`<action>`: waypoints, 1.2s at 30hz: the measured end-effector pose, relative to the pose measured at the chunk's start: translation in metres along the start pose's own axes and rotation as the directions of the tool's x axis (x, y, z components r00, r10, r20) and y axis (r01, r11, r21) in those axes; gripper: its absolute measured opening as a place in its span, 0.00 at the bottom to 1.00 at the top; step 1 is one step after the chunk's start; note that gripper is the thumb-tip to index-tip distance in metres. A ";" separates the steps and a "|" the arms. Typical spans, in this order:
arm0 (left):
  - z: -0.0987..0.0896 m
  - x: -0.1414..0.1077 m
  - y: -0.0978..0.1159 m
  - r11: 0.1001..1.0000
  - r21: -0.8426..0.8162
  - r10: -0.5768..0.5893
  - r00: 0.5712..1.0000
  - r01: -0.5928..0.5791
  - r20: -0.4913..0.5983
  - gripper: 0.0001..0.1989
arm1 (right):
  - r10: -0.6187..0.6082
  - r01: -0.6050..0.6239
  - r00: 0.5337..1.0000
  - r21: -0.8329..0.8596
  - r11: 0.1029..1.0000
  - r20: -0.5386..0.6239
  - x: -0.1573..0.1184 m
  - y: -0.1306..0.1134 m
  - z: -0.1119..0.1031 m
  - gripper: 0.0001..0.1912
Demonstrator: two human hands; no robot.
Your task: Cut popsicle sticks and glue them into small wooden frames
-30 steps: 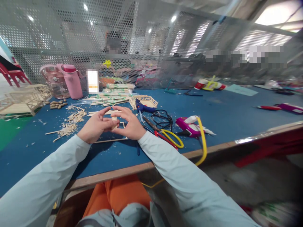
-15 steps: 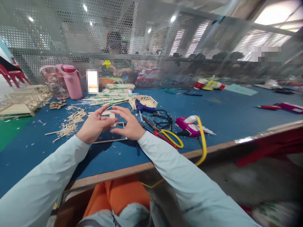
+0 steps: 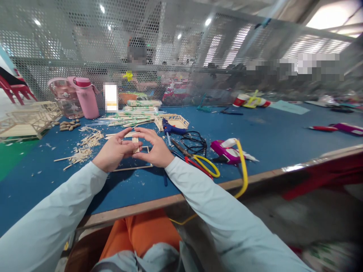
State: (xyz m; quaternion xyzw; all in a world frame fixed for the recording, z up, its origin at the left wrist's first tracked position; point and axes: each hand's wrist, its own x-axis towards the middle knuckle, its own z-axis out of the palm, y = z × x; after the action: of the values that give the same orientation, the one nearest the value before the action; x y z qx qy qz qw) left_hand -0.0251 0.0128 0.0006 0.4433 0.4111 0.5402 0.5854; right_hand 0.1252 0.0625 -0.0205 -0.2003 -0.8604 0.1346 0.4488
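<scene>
Head view: left hand point(image 3: 111, 152) pinches a short stick bundle point(image 3: 135, 144) between thumb and fingers, just above the blue table point(image 3: 121, 194); right hand point(image 3: 156, 150) curls opposite, thumb and fingertips by the bundle's ends (contact too small to confirm). Versus half a second ago, the right hand's gap has narrowed round it, so likely both hands are handling the piece. Bundle: slim, pale, wood-like sticks side by side. Under the hands, thin rectangular stick frame point(image 3: 133, 168). Left of them, splintery scrap heap point(image 3: 85, 149); right, metal-bladed scissors point(image 3: 181, 147). Beyond, smooth blue glue gun point(image 3: 177, 130), glossy wrapped stick packs point(image 3: 138, 113), perforated screen point(image 3: 176, 88).
</scene>
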 end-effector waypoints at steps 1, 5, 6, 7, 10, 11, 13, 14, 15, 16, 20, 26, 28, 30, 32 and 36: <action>0.000 0.000 0.000 1.000 -0.006 0.004 1.000 -0.004 -0.008 0.42 | 0.007 -0.007 1.000 -0.004 1.000 -0.008 0.000 -0.001 0.000 0.25; 0.001 0.000 0.001 1.000 -0.018 0.002 1.000 -0.002 -0.028 0.40 | 0.032 -0.033 0.999 -0.032 0.999 -0.044 0.001 -0.005 -0.002 0.20; 0.001 0.000 0.001 1.000 -0.018 -0.002 1.000 0.001 -0.029 0.39 | 0.030 -0.031 0.998 -0.039 0.999 -0.046 0.001 -0.005 -0.002 0.19; 0.001 0.000 0.001 1.000 -0.019 -0.004 1.000 0.004 -0.030 0.38 | 0.025 -0.027 0.999 -0.044 0.999 -0.047 0.000 -0.005 -0.002 0.18; 0.000 0.000 0.000 0.999 -0.040 -0.015 0.999 0.013 -0.033 0.38 | 0.007 -0.009 0.999 -0.049 0.999 -0.054 0.000 -0.004 -0.001 0.17; 0.000 0.000 0.000 0.999 -0.048 -0.018 0.999 0.016 -0.031 0.38 | 0.000 -0.003 0.998 -0.050 0.999 -0.057 0.000 -0.004 -0.001 0.17; -0.001 0.000 0.001 0.998 -0.058 -0.018 1.000 0.017 -0.023 0.38 | -0.009 0.005 0.998 -0.051 0.999 -0.067 0.000 -0.003 -0.001 0.17; -0.001 0.000 0.001 0.998 -0.059 -0.014 1.000 0.013 -0.019 0.38 | -0.013 0.009 0.997 -0.050 0.999 -0.070 0.000 -0.002 -0.001 0.17; -0.002 0.001 0.001 0.998 -0.057 -0.008 1.000 0.007 -0.015 0.38 | -0.016 0.013 0.997 -0.048 0.999 -0.072 0.000 -0.002 -0.001 0.17; -0.002 0.001 0.001 0.999 -0.051 0.000 1.000 -0.001 -0.014 0.38 | -0.020 0.016 0.997 -0.044 0.999 -0.073 0.000 -0.001 -0.001 0.18; -0.003 0.002 0.001 1.000 -0.004 0.018 1.000 -0.018 0.001 0.40 | -0.017 0.015 0.998 -0.028 1.000 -0.062 0.000 0.001 -0.001 0.20; -0.003 0.001 0.001 0.998 0.044 0.038 0.999 -0.039 0.024 0.44 | -0.030 0.030 0.999 -0.020 0.999 -0.030 0.000 0.002 -0.002 0.28; -0.003 0.001 0.000 0.997 0.061 0.037 0.999 -0.040 0.039 0.45 | -0.048 0.048 0.999 -0.033 0.998 -0.020 0.001 0.002 -0.001 0.28; -0.002 0.001 -0.001 0.997 0.070 0.030 0.999 -0.033 0.044 0.46 | -0.066 0.065 0.998 -0.044 0.997 -0.011 0.001 0.001 -0.001 0.24; -0.001 0.001 -0.002 0.999 0.044 0.018 0.999 -0.019 0.040 0.45 | -0.076 0.076 0.997 -0.050 0.996 -0.012 0.001 0.001 -0.001 0.21; 0.001 0.000 -0.003 0.995 -0.099 -0.034 0.999 0.034 -0.001 0.34 | -0.056 0.053 0.997 -0.069 0.996 -0.050 0.000 0.000 -0.003 0.21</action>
State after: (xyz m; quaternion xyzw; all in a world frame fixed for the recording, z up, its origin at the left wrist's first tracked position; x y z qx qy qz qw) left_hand -0.0236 0.0131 -0.0024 0.4063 0.3920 0.5503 0.6152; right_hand 0.1273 0.0625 -0.0183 -0.1952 -0.8577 0.0878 0.4676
